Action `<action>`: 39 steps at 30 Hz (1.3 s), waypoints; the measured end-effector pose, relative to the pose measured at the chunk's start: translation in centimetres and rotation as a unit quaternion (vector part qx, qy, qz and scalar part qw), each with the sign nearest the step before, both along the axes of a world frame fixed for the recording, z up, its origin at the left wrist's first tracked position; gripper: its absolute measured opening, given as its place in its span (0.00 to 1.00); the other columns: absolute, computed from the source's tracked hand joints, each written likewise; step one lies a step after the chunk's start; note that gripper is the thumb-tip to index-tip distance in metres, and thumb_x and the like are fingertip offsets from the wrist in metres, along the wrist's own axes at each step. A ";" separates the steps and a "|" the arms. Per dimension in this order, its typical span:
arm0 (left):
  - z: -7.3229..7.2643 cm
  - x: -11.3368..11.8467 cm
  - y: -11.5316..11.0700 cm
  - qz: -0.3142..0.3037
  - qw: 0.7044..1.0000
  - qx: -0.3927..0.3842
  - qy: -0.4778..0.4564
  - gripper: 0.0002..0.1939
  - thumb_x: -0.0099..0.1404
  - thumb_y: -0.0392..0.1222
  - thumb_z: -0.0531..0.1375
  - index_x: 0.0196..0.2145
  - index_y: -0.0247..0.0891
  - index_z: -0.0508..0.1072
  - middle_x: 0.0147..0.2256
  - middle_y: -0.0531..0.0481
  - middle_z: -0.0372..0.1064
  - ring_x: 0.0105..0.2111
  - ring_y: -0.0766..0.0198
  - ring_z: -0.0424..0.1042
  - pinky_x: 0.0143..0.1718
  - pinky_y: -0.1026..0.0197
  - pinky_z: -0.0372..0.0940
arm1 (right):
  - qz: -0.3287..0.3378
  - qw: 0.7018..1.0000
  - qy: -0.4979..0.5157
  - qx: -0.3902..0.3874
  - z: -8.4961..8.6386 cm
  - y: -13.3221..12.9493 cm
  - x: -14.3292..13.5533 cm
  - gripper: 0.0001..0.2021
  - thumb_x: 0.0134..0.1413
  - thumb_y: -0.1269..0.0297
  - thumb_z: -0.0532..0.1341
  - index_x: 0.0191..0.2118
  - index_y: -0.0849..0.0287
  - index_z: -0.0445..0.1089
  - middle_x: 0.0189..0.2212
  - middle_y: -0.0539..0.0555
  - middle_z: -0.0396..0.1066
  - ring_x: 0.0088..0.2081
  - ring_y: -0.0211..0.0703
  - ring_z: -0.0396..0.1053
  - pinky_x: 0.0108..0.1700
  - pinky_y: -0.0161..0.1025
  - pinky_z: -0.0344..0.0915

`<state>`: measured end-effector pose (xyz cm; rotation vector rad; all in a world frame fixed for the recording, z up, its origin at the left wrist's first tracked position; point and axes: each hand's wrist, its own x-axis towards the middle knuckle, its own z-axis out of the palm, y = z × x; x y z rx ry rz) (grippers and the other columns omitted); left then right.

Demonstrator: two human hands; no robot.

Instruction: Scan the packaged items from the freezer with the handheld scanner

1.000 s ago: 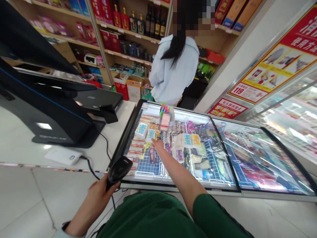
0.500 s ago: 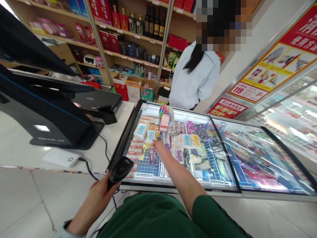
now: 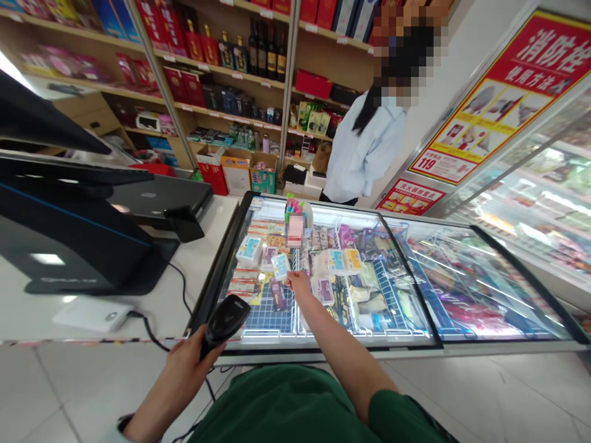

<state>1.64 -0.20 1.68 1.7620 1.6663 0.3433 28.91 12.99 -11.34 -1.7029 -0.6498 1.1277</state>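
My left hand [image 3: 189, 366] is wrapped around the handle of a black barcode scanner [image 3: 226, 320], whose head points forward over the near left corner of the chest freezer [image 3: 302, 355]. My right hand [image 3: 301, 285] reaches over the freezer's glass top. Its fingers pinch the near edge of a small clear plastic box with a blue-and-white label [image 3: 279, 266], which is tilted. A similar blue-labelled box [image 3: 249, 249] lies to its left, with a purple-labelled box [image 3: 269, 257] between them. More boxes with blue and yellow labels [image 3: 344, 261] sit to the right.
A tub of colourful sticks [image 3: 296, 215] stands at the freezer's far side. At left, a black checkout terminal [image 3: 83, 246] and a white power bank [image 3: 95, 314] with a cable occupy the counter. Beyond the freezer stands a person in a light blue shirt [image 3: 362, 147], near shelves of bottles.
My right hand has drawn the blue-labelled box a little towards me and tilted it, revealing the purple-labelled box. The scanner stays in my left hand. The camera view has shifted.
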 end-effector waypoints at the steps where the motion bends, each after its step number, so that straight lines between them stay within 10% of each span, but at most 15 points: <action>1: 0.1 0.2 0.1 -0.003 1.000 0.001 -0.002 0.21 0.61 0.56 0.52 0.43 0.38 0.68 0.38 0.42 0.78 0.41 0.48 0.76 0.40 0.52 0.68 | -0.006 1.000 -0.006 -0.004 -0.1 -0.4 0.4 0.10 0.45 0.62 0.67 0.24 0.60 0.67 0.15 0.47 0.66 0.18 0.37 0.67 0.20 0.31 0.58; 39: 1.2 7.1 0.2 -0.135 0.990 0.047 -0.005 0.16 0.62 0.51 0.54 0.43 0.41 0.71 0.36 0.46 0.77 0.42 0.50 0.76 0.41 0.55 0.67 | 0.031 0.982 -0.162 0.086 4.7 -11.3 5.1 0.04 0.52 0.63 0.61 0.34 0.57 0.69 0.29 0.50 0.72 0.31 0.41 0.70 0.37 0.36 0.66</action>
